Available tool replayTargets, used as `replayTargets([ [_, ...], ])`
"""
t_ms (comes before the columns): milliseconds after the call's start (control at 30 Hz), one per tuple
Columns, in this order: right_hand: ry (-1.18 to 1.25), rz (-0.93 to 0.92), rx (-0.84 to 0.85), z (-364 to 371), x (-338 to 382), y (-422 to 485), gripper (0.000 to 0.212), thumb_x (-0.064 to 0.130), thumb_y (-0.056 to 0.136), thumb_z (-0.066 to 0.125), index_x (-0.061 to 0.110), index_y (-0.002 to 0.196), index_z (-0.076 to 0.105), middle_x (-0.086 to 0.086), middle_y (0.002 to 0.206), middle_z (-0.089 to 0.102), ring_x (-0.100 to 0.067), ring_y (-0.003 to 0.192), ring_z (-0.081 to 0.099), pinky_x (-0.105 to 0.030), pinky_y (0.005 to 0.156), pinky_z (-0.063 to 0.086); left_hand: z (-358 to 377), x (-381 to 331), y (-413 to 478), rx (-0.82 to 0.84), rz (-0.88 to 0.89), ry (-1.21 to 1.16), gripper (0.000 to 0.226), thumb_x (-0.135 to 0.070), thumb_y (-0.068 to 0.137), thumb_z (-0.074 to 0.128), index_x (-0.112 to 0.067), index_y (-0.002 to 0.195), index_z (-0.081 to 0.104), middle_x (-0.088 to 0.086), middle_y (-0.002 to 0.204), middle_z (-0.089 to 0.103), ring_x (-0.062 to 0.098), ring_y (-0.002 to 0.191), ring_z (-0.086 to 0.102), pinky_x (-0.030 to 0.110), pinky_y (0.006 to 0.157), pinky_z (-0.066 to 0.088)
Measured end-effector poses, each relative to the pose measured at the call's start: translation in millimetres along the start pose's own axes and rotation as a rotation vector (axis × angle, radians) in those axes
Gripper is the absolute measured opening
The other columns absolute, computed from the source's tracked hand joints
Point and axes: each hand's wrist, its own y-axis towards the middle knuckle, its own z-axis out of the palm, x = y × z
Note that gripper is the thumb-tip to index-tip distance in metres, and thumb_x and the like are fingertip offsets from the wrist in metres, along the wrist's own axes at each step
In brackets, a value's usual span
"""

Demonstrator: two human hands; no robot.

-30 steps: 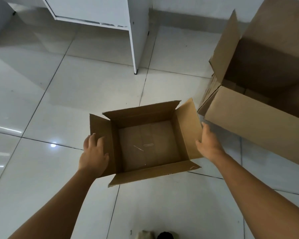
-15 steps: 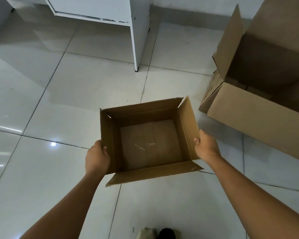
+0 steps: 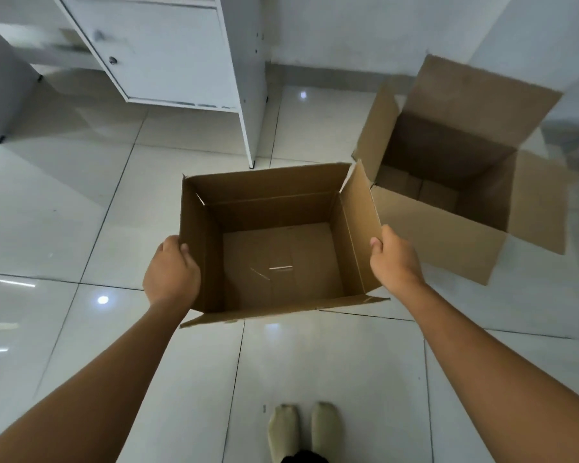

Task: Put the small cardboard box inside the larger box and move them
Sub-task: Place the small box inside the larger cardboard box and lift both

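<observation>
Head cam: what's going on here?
A person holds the small open brown cardboard box by its two side walls, left hand on the left wall and right hand on the right one. The box looks empty, its flaps open. The larger open brown cardboard box sits on the white tiled floor to the right, flaps spread; the small box is not yet inside it. A white cabinet stands behind.
</observation>
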Motion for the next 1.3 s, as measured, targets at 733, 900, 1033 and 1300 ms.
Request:
replayTargets([
  [733,0.115,0.320,-0.435,-208.2,-151.7,36.5,0.031,0.020,0.097,0.040,0.002,0.121,0.049,-0.021,0.112,0.063,-0.037,0.104,0.061,-0.044,0.084,0.052,6.9,-319.1,8.0,0.042,0.518,-0.067,0.035,-0.021,0.098,0.032,-0.002,0.120,0.051,0.024,0.110,0.064,0.041,0.099,0.060,0.046,0.080,0.047],
  [900,0.121,0.327,-0.459,-232.2,-191.6,83.1,0.026,0.017,0.097,0.041,-0.002,0.112,0.052,-0.025,0.109,0.063,-0.040,0.102,0.061,-0.041,0.080,0.051,45.9,-390.1,15.6,0.074,0.543,-0.075,0.034,-0.021,0.099,0.031,-0.004,0.122,0.050,0.021,0.113,0.063,0.037,0.101,0.060,0.042,0.080,0.047],
  [1033,0.140,0.337,-0.445,-240.7,-224.3,137.0,0.024,0.016,0.097,0.041,-0.002,0.108,0.052,-0.025,0.100,0.064,-0.040,0.096,0.063,-0.040,0.071,0.049,85.9,-438.0,27.6,0.086,0.525,-0.070,0.034,-0.021,0.099,0.032,-0.005,0.124,0.049,0.019,0.114,0.063,0.035,0.099,0.061,0.036,0.074,0.042],
  [1300,0.154,0.332,-0.410,-222.7,-263.2,225.5,0.022,0.017,0.096,0.043,0.001,0.108,0.052,-0.019,0.097,0.063,-0.034,0.092,0.064,-0.033,0.070,0.048,162.5,-480.4,60.4,0.110,0.466,-0.068,0.035,-0.022,0.099,0.034,-0.006,0.126,0.049,0.016,0.119,0.063,0.032,0.102,0.062,0.038,0.081,0.050],
])
